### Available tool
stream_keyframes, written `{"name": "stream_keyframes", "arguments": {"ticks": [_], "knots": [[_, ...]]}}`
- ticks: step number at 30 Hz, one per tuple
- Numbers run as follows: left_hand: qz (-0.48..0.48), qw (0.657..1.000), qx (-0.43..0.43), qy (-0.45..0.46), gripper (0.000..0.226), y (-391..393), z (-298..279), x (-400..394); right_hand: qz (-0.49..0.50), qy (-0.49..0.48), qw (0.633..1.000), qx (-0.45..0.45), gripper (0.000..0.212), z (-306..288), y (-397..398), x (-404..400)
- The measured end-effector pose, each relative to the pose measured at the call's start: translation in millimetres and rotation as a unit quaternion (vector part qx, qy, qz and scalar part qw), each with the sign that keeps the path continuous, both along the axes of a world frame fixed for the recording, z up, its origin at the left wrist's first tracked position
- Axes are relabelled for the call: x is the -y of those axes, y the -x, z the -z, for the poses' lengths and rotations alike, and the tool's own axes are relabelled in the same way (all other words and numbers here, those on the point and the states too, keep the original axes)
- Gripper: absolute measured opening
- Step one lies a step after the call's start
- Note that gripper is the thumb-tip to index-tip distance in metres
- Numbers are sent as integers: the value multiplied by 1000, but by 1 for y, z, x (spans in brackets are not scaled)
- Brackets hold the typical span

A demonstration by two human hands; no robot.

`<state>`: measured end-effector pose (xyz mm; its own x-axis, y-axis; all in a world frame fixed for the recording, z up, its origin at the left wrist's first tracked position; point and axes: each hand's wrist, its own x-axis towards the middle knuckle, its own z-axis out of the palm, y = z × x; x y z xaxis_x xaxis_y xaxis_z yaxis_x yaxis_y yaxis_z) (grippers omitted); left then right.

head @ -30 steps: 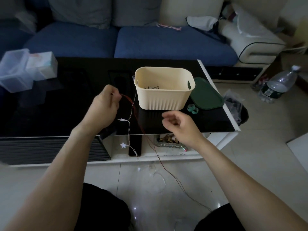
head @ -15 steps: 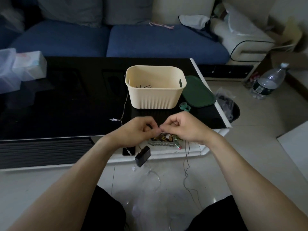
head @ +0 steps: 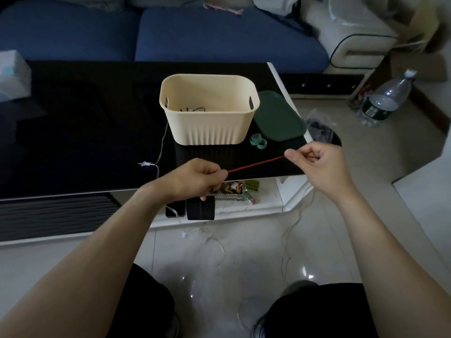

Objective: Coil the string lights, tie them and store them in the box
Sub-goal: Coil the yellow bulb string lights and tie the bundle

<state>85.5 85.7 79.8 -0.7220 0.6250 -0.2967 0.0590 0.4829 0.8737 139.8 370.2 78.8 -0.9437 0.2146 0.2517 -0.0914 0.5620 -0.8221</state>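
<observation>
Over the black worktop (head: pixel 73 142), left hand (head: pixel 195 178) and right hand (head: pixel 317 167) pinch the taut red wire (head: pixel 256 163), running eight to two o'clock.

Box (head: pixel 210 123): cream, ribbed lower wall. Lid (head: pixel 278 117) at its 3 o'clock: dark green. Wire (head: pixel 256 164): red. Table (head: pixel 80 132): glossy black. Sofa (head: pixel 151 32) at 12 o'clock: blue. Star (head: pixel 145 163): white.
</observation>
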Motion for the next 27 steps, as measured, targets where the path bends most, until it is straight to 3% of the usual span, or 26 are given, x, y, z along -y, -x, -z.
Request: {"name": "stream_keyframes", "arguments": {"ticks": [2,5,9,12,16,19,21,24,27], "knots": [[-33,998,20,-52,37,2,-1,-4,17,-11,999,28,35,3,-2,-19],[-91,983,81,-139,34,7,-1,-4,11,-48,987,154,29,8,-8,-42],[-193,956,120,-188,34,15,4,-3,16,-130,932,337,24,31,-17,-71],[-240,936,155,-208,34,16,6,-3,102,-66,908,401,42,45,-22,-88],[-325,886,194,-269,34,19,8,-5,267,100,870,403,41,50,-29,-105],[-393,845,215,-293,35,23,10,-5,320,222,864,317,40,49,-31,-117],[-409,839,226,-277,35,25,13,-5,345,284,863,234,28,46,-27,-121],[-384,857,253,-234,34,24,16,-8,350,259,878,196,18,40,-23,-120],[-345,879,262,-201,35,21,17,-14,274,148,888,339,24,33,-25,-106]]}}
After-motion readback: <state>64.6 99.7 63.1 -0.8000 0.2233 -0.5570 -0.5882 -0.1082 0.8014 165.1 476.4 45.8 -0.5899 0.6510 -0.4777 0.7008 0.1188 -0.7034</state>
